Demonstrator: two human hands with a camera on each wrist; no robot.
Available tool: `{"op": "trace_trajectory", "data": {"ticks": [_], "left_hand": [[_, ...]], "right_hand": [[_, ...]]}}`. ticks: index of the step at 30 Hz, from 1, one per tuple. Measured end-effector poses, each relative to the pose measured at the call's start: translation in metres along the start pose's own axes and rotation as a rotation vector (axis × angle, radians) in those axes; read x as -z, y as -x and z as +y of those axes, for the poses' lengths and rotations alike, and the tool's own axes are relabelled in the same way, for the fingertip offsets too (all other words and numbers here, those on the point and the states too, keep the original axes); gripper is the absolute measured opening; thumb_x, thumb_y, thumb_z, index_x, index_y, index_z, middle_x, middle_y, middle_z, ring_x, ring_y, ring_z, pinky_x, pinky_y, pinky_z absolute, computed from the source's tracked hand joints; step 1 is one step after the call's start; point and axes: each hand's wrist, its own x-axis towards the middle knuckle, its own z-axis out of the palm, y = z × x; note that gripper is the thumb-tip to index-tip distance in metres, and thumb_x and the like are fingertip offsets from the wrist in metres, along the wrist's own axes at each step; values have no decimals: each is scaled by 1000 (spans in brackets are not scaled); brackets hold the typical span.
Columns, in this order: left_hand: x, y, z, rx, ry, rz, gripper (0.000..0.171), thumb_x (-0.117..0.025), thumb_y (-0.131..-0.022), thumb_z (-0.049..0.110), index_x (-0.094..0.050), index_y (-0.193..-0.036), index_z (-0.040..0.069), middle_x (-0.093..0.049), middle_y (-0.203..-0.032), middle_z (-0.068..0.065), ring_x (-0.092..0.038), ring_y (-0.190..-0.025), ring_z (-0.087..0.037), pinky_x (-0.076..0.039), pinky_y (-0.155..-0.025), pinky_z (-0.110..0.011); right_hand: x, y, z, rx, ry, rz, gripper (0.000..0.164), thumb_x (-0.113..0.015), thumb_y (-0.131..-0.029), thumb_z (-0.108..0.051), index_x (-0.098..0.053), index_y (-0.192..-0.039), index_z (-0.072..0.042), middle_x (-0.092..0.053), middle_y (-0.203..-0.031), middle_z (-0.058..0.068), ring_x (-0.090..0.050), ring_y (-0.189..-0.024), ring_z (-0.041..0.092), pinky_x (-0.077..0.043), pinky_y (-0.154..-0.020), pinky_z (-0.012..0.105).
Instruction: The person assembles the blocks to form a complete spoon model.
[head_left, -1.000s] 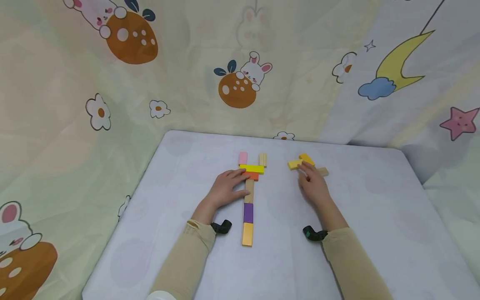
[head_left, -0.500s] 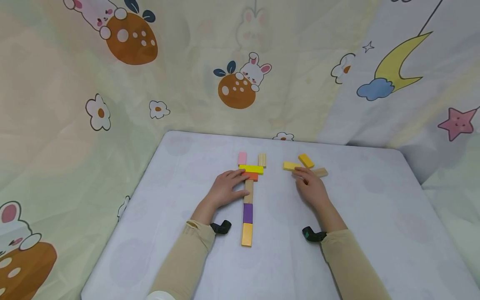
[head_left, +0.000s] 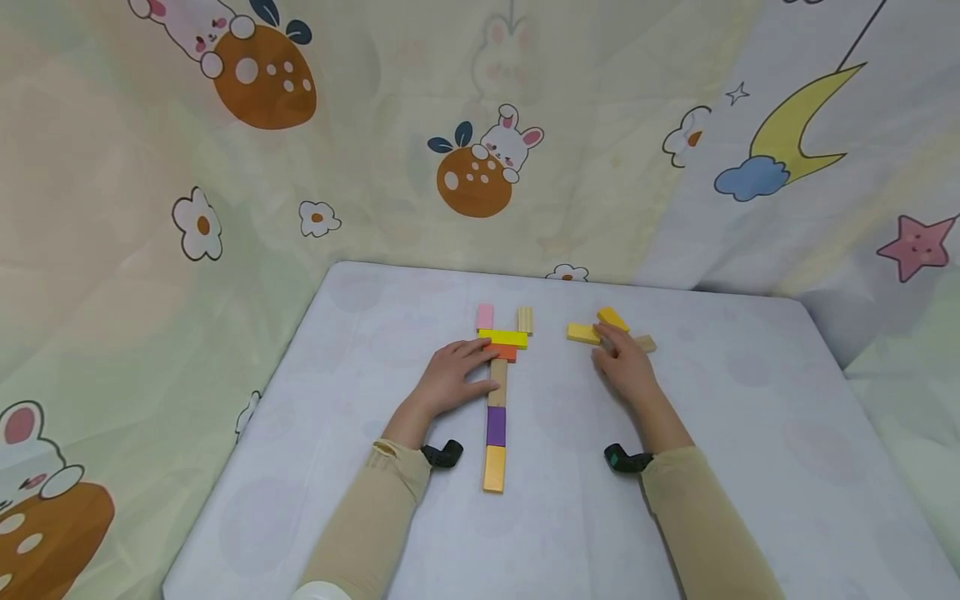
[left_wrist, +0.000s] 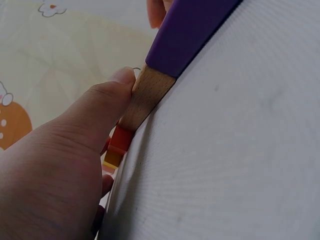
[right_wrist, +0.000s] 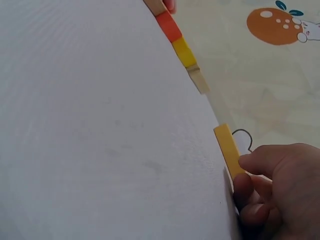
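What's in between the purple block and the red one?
A plain wooden block lies between the purple block and the red block. The left wrist and head views show it.

The golden block (head_left: 494, 470) is showing warm orange; the purple block (head_left: 497, 426) is looking deep and plain; the wooden block (head_left: 499, 372) is showing light brown; the orange block (head_left: 507, 355) is looking nearly red; the yellow block (head_left: 503, 338) is looking bright; the pink block (head_left: 485, 317) is looking pale; the striped block (head_left: 525, 320) is carrying cream lines; the sleeves (head_left: 367, 525) are looking beige; the wall cloth (head_left: 375, 125) is wearing brown-orange fruits (head_left: 475, 192), a yellow moon (head_left: 793, 125) and a pink star (head_left: 917, 248).
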Motion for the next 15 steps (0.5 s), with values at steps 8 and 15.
{"op": "trace_trajectory", "data": {"ticks": [8, 15], "left_hand": [[-1, 0, -1, -1, -2, -3, 66, -57, -90, 63, -41, -150, 38, -37, -159, 8, -38, -142, -24, -32, -117, -48], [3, 1, 0, -16, 10, 7, 65, -58, -91, 61, -43, -149, 36, -39, -158, 6, -39, -142, -25, -33, -116, -48]], "right_hand": [[-1, -6, -1, -16, 20, -8, 52, -57, -99, -23, -44, -149, -17, -40, -155, 14, -40, -139, 36, -34, -114, 57], [-3, -13, -1, -34, 58, -7, 53, -58, -100, -28, -44, -149, -16, -43, -151, 18, -44, -133, 39, -39, -108, 59]]}}
